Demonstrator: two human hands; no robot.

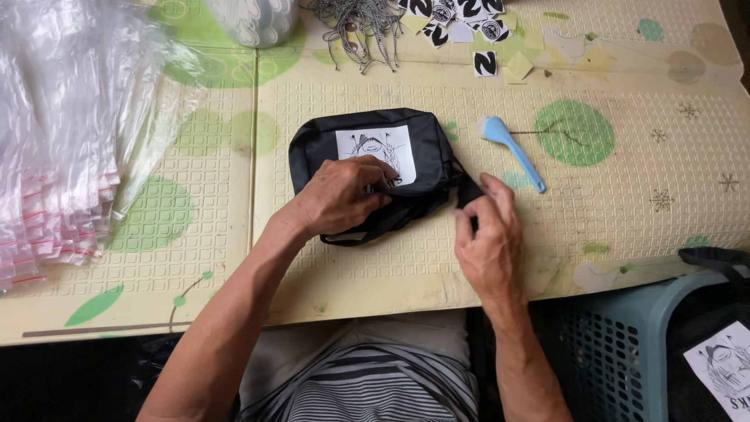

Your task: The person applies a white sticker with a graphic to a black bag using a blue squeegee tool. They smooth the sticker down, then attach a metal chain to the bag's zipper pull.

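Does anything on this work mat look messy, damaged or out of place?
Mostly tidy. The mat looks stained and worn near its front edge, and loose square patches lie scattered at the top. The black pouch looks intact.

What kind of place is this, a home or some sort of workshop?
Probably a small home workshop for finishing and packing bags. A black pouch with a white printed patch lies on a foam play mat used as a work surface, with a stack of clear zip bags, loose cut patches and a bundle of cords nearby.
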